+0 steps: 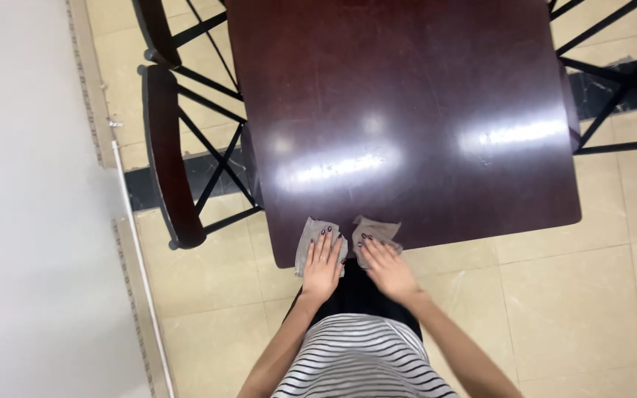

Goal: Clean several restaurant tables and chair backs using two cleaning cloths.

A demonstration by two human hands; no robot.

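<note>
My left hand (323, 264) flat, fingers spread, pressing down on grey cloth (311, 242) at near edge of dark glossy table (407, 110); not gripping, palm open over it. My right hand (385, 269) also flat and open, resting on second grey cloth (376, 231) just beside first, cloths apart by small gap. Both cloths lie at table's near edge, first overhanging it slightly. Dark wooden chair (167, 155) left of table. Beige tiled floor (576, 309) below
</note>
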